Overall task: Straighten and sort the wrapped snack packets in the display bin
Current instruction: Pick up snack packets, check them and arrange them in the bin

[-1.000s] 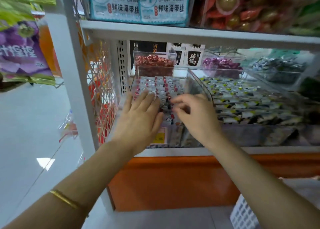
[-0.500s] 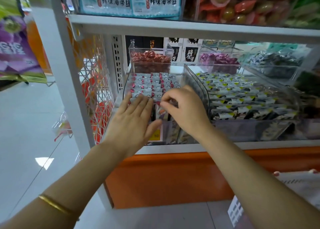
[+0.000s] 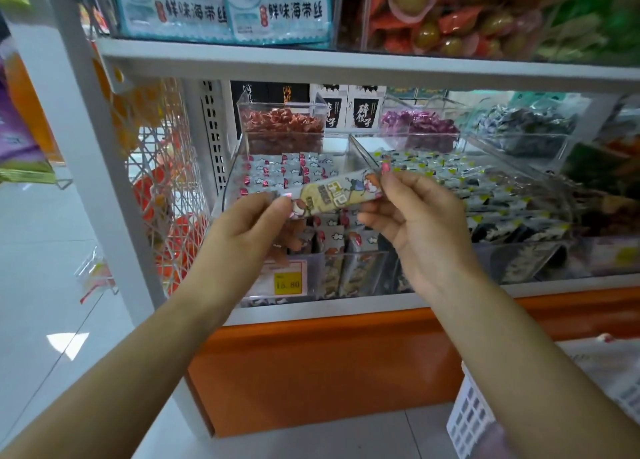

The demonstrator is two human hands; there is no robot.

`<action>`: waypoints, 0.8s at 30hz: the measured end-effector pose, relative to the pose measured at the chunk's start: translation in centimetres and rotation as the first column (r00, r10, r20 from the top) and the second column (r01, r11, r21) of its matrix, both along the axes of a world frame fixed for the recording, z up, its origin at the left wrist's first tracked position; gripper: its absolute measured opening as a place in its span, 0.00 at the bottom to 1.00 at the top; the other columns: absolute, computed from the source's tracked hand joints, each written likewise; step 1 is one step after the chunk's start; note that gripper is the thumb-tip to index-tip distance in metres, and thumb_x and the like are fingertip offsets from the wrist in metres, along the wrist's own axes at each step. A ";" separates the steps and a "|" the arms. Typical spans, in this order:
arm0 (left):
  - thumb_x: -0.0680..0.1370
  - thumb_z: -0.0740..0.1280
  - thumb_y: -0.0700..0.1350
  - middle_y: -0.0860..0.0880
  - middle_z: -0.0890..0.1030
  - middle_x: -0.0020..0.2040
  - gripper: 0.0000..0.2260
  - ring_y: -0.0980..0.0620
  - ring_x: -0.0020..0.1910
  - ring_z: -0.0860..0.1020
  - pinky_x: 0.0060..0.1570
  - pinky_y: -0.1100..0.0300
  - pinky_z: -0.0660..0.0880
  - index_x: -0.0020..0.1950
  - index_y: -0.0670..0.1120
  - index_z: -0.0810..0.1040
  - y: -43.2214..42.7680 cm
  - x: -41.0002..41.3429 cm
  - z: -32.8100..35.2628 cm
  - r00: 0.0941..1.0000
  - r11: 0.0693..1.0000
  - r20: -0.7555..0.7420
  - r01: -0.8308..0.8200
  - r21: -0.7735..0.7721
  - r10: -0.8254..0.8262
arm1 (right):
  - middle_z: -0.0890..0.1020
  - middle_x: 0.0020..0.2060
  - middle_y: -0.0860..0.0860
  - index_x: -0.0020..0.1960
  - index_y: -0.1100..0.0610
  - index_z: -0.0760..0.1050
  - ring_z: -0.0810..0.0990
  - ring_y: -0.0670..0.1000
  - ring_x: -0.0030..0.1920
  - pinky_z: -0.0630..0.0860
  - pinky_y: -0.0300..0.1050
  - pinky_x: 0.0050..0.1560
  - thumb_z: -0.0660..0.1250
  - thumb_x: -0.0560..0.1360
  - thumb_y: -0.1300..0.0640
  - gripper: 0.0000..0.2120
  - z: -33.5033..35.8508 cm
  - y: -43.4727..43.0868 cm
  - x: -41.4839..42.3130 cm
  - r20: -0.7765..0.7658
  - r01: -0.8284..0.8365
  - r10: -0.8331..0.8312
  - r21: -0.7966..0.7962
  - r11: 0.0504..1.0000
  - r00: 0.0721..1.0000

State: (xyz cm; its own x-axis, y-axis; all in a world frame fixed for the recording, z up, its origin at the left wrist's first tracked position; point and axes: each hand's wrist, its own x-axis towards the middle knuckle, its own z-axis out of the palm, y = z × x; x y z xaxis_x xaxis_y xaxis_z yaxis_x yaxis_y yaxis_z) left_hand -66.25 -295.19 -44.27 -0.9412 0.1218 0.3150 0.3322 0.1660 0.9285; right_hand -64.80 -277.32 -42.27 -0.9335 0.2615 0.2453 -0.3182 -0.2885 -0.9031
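Gripping one long yellow-and-grey wrapped snack packet (image 3: 337, 195) by its ends, my left hand (image 3: 249, 231) and right hand (image 3: 420, 223) hold it level above the clear plastic display bin (image 3: 360, 153).

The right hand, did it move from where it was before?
Yes. The right hand came up out of the clear bin toward the person, and now pinches one end of a snack packet above it.

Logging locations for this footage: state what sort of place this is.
Most likely a shop's snack aisle. Clear display bins of wrapped snacks sit on white shelving, and a yellow price tag fronts one bin. Both hands hold a snack packet.
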 end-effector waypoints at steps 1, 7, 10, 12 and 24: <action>0.79 0.59 0.50 0.47 0.83 0.41 0.12 0.54 0.36 0.79 0.33 0.64 0.76 0.49 0.46 0.79 0.1 0.0 0.0 0.997 0.994 0.068 0.029 0.101 -0.036 | 0.81 0.33 0.54 0.43 0.62 0.77 0.81 0.47 0.32 0.78 0.37 0.32 0.63 0.76 0.64 0.06 -0.1 0.2 0.2 0.042 -0.049 0.051 -0.052 0.997 0.998; 0.81 0.54 0.52 0.47 0.79 0.31 0.15 0.53 0.26 0.73 0.26 0.62 0.71 0.45 0.45 0.73 0.0 -0.2 0.6 0.967 0.955 0.240 0.005 0.297 -0.079 | 0.82 0.28 0.52 0.47 0.62 0.77 0.82 0.48 0.30 0.78 0.37 0.31 0.64 0.72 0.70 0.07 -0.4 1.4 0.8 0.157 -0.181 0.206 -0.159 0.970 0.966; 0.81 0.54 0.52 0.51 0.75 0.25 0.17 0.55 0.21 0.68 0.22 0.65 0.67 0.39 0.44 0.71 0.1 -0.2 0.5 0.977 0.978 0.213 -0.071 0.198 0.028 | 0.82 0.29 0.53 0.50 0.64 0.76 0.82 0.48 0.31 0.79 0.37 0.32 0.62 0.72 0.73 0.10 -0.5 1.3 0.7 0.162 -0.207 0.234 -0.163 0.965 0.959; 0.82 0.54 0.51 0.51 0.72 0.21 0.19 0.55 0.19 0.65 0.21 0.66 0.65 0.35 0.42 0.70 0.1 -0.2 0.5 0.981 0.981 0.186 -0.084 0.173 0.051 | 0.83 0.30 0.54 0.52 0.65 0.76 0.83 0.49 0.32 0.79 0.37 0.32 0.61 0.72 0.74 0.11 -0.6 1.3 0.6 0.165 -0.215 0.246 -0.185 0.959 0.955; 0.80 0.56 0.36 0.45 0.81 0.32 0.07 0.56 0.25 0.75 0.27 0.67 0.74 0.42 0.39 0.68 0.2 -0.3 0.5 0.928 0.917 0.207 0.234 0.322 -0.309 | 0.81 0.33 0.56 0.51 0.64 0.76 0.81 0.48 0.30 0.78 0.37 0.31 0.57 0.76 0.73 0.10 -0.9 1.7 -0.7 0.111 -0.095 0.141 -0.345 0.934 0.984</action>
